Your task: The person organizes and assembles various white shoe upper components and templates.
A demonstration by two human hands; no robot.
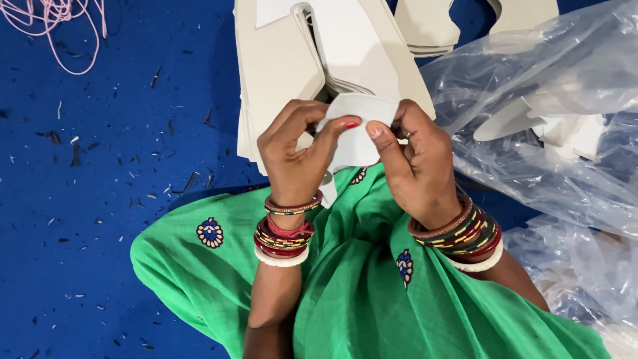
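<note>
Small cut piece (359,129) in both hands: showing plain white, no pattern. Stack of cut shapes (279,66) at 12 o'clock: reading cream to off-white, unpatterned. Floor covering (100,199): showing deep blue, speckled with dark and pale scraps. Cord (60,26) at 11 o'clock: looking pale pink. Plastic sheeting (551,133) at 2 to 4 o'clock: appearing clear, greyish sheen, blue showing through. Garment (345,299) at 6 o'clock: showing bright green with small blue-and-white motifs edged in red. Left hand (296,156): thumbnail wearing red polish; bangles showing red, dark maroon with yellow-green stripes, one white. Right hand (415,163): bangles showing the same red, striped and white mix.
</note>
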